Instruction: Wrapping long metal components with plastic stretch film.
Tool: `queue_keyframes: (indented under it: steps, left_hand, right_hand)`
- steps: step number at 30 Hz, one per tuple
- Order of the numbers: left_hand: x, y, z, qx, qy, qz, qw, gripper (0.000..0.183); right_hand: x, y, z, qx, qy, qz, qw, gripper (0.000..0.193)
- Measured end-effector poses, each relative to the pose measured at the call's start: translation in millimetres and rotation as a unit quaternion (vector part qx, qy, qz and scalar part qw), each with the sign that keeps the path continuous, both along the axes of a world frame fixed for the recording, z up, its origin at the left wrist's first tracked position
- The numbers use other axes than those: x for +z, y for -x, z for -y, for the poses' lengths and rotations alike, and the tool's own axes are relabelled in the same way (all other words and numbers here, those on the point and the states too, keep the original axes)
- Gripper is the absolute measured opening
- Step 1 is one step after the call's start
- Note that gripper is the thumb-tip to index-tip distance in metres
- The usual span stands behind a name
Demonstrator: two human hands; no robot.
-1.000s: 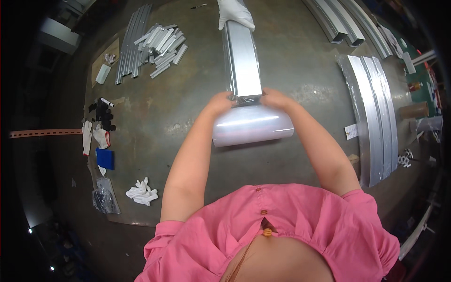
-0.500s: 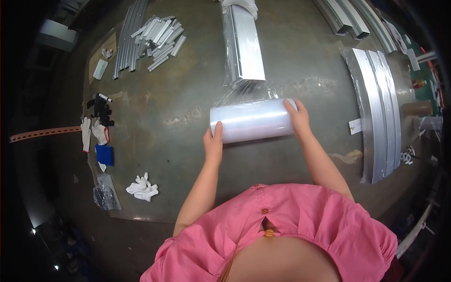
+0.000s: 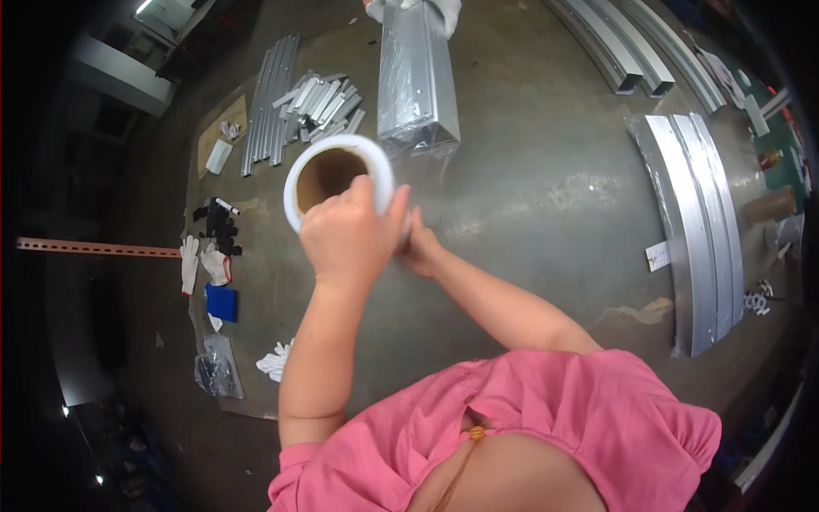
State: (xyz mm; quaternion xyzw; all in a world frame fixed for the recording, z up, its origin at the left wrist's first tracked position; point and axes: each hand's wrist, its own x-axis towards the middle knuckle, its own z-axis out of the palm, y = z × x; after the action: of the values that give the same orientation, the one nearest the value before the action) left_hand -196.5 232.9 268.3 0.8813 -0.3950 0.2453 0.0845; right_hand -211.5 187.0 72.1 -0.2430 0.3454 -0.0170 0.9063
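A roll of clear stretch film (image 3: 383,166) is tilted up, with its brown cardboard core facing me. My left hand (image 3: 350,229) grips the near end, fingers hooked over the rim into the core. Lower on the roll, my right hand (image 3: 420,246) holds its side; those fingers are partly hidden behind the roll and my left hand. Just beyond, a bundle of silver metal profiles (image 3: 418,81) is wrapped in clear film. A co-worker's white-gloved hands (image 3: 445,12) hold its far end.
Short metal pieces (image 3: 328,102) and long profiles (image 3: 271,107) lie at the far left. White gloves (image 3: 189,264), a blue square item (image 3: 222,303) and a bagged item (image 3: 218,367) line the left edge. Film-wrapped profiles (image 3: 695,230) lie at the right.
The roll has swung from lying crosswise to tilted end-up, and moved left. My hands have come close together on it. The far bundle has turned, showing filmed faces and its end.
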Motion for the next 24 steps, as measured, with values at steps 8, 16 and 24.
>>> queue_keyframes:
  steps: [8, 16, 24]
  left_hand:
    - [-58.3, 25.5, 58.8, -0.377, -0.229, 0.136, 0.887, 0.013]
    - [-156.3, 68.7, 123.6, -0.447, -0.401, 0.098, 0.794, 0.011]
    - [-164.6, 57.4, 79.5, -0.536, 0.001, -0.144, 0.832, 0.014]
  right_hand:
    - [-11.1, 35.3, -8.5, 0.033, -0.268, 0.388, 0.881, 0.039]
    - [13.9, 183.4, 88.0, -0.204, 0.435, -0.141, 0.866, 0.025]
    - [18.5, 142.2, 143.7, 0.001, 0.241, -0.08, 0.967, 0.03]
